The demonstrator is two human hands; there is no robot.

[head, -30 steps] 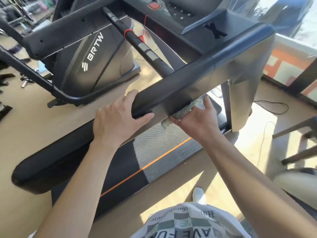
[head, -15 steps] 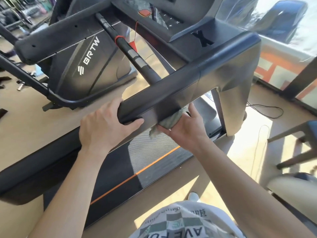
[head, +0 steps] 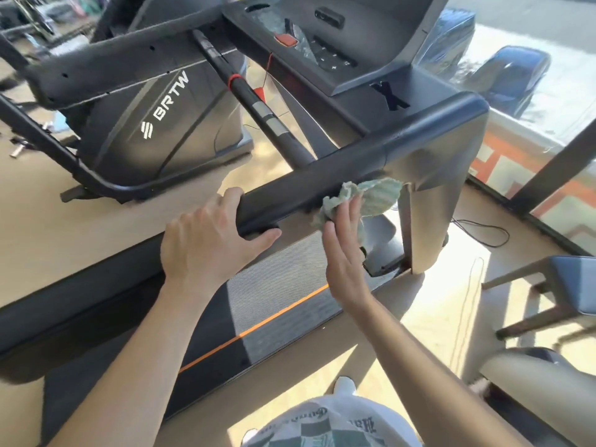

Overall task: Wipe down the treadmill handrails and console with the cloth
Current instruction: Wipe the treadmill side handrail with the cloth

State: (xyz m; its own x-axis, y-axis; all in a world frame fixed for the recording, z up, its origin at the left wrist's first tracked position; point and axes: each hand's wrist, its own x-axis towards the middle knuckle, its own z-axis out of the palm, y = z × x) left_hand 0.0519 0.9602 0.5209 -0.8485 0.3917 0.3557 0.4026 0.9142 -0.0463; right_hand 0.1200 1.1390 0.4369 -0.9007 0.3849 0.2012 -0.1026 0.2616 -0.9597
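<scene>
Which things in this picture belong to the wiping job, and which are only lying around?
For the job:
- cloth, pressed by the right hand against the handrail
- left hand, gripping the handrail's end
- console, above

Only lying about:
- cable on the floor
- chair on the right

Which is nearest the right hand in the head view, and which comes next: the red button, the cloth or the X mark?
1. Cloth, against the right hand, by the handrail.
2. X mark, higher up, below the console.
3. Red button, farthest, on the console's left.
</scene>
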